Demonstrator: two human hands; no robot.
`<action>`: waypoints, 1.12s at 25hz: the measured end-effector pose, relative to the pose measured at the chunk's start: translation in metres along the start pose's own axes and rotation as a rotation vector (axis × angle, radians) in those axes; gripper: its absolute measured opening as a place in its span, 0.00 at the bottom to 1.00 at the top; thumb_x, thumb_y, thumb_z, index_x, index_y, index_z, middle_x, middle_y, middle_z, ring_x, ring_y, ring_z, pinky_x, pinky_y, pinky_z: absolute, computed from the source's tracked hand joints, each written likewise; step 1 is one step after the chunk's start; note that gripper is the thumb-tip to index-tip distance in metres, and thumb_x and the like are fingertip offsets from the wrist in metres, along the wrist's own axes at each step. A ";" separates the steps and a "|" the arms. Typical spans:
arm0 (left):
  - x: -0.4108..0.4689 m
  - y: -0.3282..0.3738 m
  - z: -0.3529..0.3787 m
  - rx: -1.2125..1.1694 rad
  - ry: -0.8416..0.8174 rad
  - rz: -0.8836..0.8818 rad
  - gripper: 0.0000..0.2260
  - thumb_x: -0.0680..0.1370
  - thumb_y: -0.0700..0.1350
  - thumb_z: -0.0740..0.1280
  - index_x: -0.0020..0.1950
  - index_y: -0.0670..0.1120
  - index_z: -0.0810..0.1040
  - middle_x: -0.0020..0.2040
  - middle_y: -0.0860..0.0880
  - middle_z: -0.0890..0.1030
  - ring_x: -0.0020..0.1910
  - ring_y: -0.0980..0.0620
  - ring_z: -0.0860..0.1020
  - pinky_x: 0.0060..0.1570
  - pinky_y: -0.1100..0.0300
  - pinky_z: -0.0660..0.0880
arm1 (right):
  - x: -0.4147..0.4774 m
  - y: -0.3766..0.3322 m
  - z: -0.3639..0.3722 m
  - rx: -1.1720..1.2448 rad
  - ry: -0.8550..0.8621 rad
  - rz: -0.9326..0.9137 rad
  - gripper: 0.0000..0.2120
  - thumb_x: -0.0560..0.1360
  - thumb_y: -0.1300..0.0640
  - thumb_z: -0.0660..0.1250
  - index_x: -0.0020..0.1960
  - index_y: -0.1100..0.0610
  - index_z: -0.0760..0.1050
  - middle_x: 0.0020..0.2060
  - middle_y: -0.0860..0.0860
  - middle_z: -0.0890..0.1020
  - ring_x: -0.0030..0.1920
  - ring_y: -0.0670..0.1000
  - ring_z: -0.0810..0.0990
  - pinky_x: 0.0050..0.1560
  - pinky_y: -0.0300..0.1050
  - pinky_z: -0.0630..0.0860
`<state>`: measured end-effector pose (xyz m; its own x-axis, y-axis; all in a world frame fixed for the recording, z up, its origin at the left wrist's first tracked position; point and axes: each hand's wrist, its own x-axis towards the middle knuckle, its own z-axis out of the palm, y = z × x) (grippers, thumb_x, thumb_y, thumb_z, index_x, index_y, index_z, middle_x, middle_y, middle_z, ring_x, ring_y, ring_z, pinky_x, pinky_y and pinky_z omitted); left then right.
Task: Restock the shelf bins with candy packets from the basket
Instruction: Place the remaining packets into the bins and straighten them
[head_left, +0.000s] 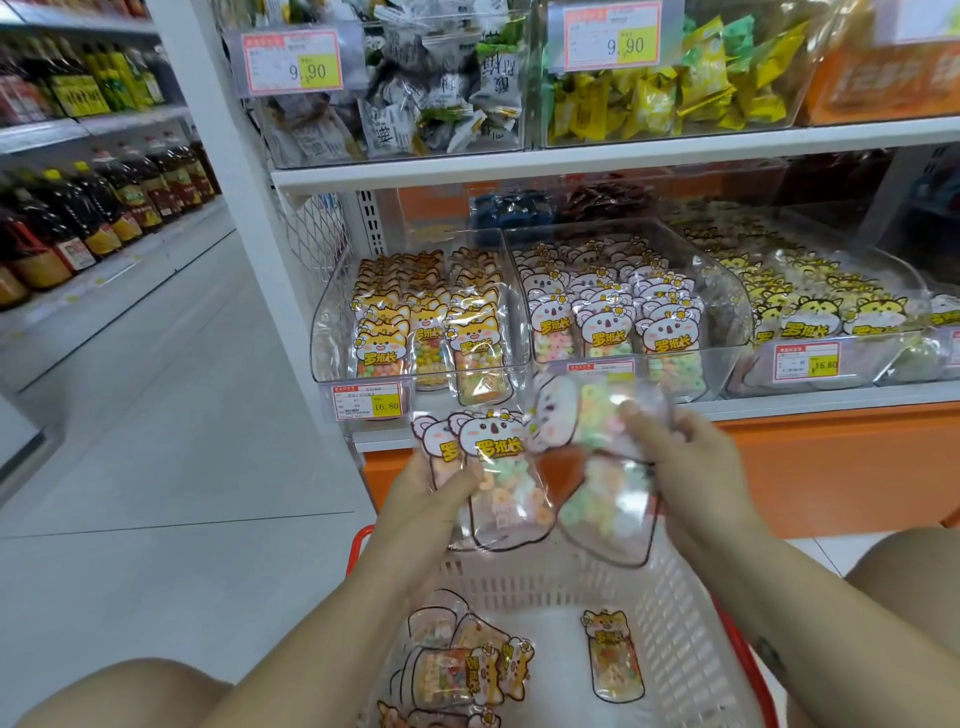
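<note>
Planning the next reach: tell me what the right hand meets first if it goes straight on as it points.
The right hand, gripping a koala packet, points up-left at the shelf. Its packet would probably first meet the clear front wall of the koala bin; depth is uncertain.

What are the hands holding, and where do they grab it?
Left hand grips clear koala-print candy packets by their lower halves; right hand pinches further koala-print packets around the middle.

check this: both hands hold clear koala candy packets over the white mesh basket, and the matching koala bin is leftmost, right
No: the head view shows the clear plastic koala bin second from left; the leftmost clear bin holds orange fox packets.
</note>
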<state>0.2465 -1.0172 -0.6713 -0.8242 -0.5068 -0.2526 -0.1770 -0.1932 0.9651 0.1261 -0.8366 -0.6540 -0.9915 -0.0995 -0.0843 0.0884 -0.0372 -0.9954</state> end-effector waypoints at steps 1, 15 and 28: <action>-0.001 0.002 0.000 0.001 -0.011 0.004 0.07 0.81 0.45 0.68 0.58 0.51 0.77 0.52 0.53 0.86 0.54 0.49 0.83 0.52 0.49 0.78 | 0.000 -0.005 -0.004 -0.123 0.129 -0.225 0.10 0.72 0.51 0.76 0.41 0.55 0.77 0.36 0.50 0.80 0.35 0.44 0.75 0.41 0.43 0.73; -0.008 0.005 -0.005 -0.467 -0.232 -0.165 0.23 0.74 0.51 0.74 0.61 0.38 0.75 0.51 0.41 0.83 0.46 0.45 0.82 0.47 0.51 0.80 | -0.031 0.036 0.023 -0.744 -0.397 -1.527 0.07 0.81 0.60 0.64 0.50 0.57 0.82 0.57 0.49 0.84 0.48 0.55 0.78 0.67 0.59 0.72; -0.005 0.002 0.002 -0.425 -0.106 -0.176 0.20 0.70 0.41 0.73 0.59 0.37 0.75 0.46 0.38 0.79 0.42 0.42 0.80 0.33 0.54 0.80 | -0.045 -0.013 0.002 -0.904 -0.931 -0.836 0.29 0.74 0.54 0.61 0.74 0.42 0.65 0.65 0.45 0.73 0.71 0.43 0.63 0.75 0.55 0.60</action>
<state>0.2496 -1.0135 -0.6685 -0.8559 -0.3511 -0.3797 -0.1012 -0.6062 0.7888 0.1698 -0.8331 -0.6370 -0.2877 -0.9347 0.2086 -0.8695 0.1636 -0.4660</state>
